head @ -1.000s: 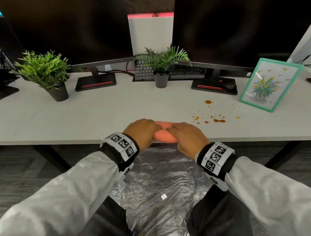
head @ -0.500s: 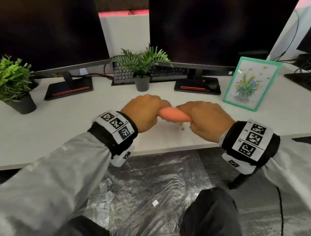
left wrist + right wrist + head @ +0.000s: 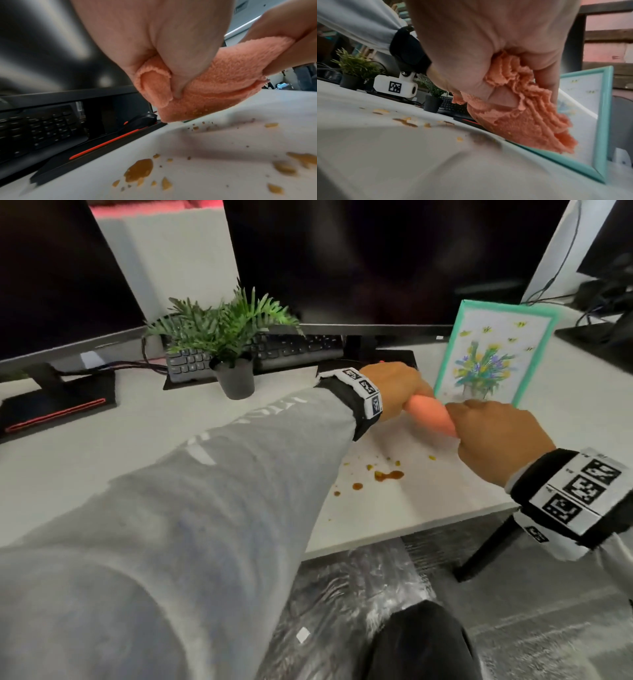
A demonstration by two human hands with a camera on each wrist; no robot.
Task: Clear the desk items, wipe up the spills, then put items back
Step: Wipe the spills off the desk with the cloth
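A rolled salmon-pink cloth [image 3: 430,414] is stretched between both hands just above the white desk [image 3: 205,446]. My left hand [image 3: 397,392] grips its far end, and my right hand [image 3: 493,436] grips the near end. Close up, the left wrist view shows the cloth [image 3: 214,88] bunched in curled fingers, with small yellow specks on its underside. In the right wrist view the cloth [image 3: 527,119] hangs ruffled from my fist. Brown-yellow spill drops [image 3: 383,474] lie on the desk in front of and below the cloth; the spill [image 3: 139,171] shows large in the left wrist view.
A teal-framed flower picture [image 3: 493,354] leans just behind the cloth. A small potted plant [image 3: 229,344] stands at the left in front of a black keyboard [image 3: 287,350]. Two monitors on black bases [image 3: 58,405] fill the back. Plastic sheeting [image 3: 342,594] covers the floor below the desk edge.
Both hands carried the cloth from the desk's front edge rightward and away from me, to above the spill by the picture frame. The head view swung right and closer.
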